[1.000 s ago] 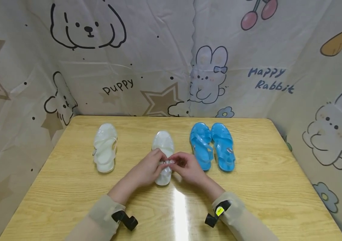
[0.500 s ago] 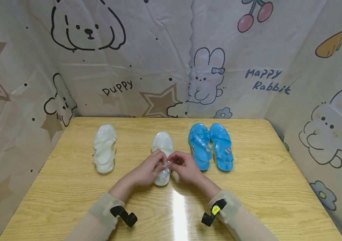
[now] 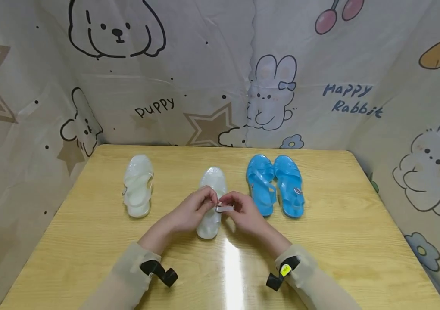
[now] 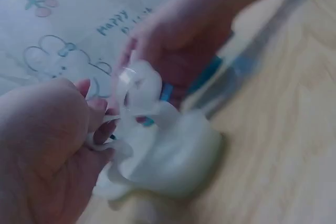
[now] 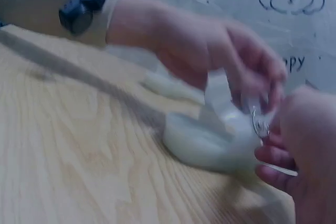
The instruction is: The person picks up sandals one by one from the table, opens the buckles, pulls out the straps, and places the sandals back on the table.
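A pearly white jelly sandal [image 3: 209,226] lies at the middle of the table, toe away from me, with both hands over its ankle strap. My left hand [image 3: 190,211] pinches part of the strap between thumb and fingers, plainest in the left wrist view. From the right, my right hand [image 3: 246,215] holds the strap's other part near the silver buckle [image 5: 261,125]. A pale strap end [image 3: 226,209] sticks out toward the right hand. Fingers hide how strap and buckle meet. The matching white sandal [image 3: 138,206] stands apart, left of my left hand.
Two blue jelly sandals, a left one [image 3: 260,181] and a right one [image 3: 290,181], stand side by side just beyond my right hand. The wooden table [image 3: 340,249] ends at a cloth backdrop [image 3: 146,82] with cartoon prints.
The pale strap end now shows sticking out rightward; earlier the fingers covered it more. Both hands stay at the strap with small finger shifts. The head view has tilted slightly.
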`<state>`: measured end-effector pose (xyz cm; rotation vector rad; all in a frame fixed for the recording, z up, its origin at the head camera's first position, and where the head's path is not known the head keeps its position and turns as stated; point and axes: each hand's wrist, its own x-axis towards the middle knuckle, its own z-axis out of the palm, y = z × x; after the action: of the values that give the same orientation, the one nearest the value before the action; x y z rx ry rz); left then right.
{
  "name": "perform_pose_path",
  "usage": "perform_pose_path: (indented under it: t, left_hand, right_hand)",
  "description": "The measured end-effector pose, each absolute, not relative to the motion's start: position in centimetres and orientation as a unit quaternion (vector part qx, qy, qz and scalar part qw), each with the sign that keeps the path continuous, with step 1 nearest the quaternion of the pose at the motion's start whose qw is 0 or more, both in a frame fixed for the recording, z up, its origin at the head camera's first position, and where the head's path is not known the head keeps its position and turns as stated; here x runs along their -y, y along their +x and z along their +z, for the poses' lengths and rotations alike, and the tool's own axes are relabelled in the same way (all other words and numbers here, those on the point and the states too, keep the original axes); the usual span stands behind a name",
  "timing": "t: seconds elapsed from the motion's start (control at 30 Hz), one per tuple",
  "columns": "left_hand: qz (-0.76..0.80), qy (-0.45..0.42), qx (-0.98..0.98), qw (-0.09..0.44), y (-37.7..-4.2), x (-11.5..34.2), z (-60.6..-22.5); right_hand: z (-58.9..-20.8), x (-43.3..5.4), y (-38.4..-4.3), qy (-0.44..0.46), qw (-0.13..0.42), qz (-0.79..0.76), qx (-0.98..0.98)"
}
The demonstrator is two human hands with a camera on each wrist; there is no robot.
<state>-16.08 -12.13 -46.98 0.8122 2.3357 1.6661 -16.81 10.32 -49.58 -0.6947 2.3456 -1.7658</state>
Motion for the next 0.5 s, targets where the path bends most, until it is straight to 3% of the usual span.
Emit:
perform_pose_path:
  t: [0.27,0.5]
  left_hand:
    - [0.492,0.25,-0.831,0.062,-16.32,12.55,-47.13]
    - [0.448,0.261,-0.854,0.051,-16.31,12.79,-47.25]
  right_hand:
    - [-49.11,-10.56,-16.76,-0.234,0.083,-0.56,-0.79]
    - [-49.16,-10.4,-16.7,-0.271,0.063,-0.542,-0.793]
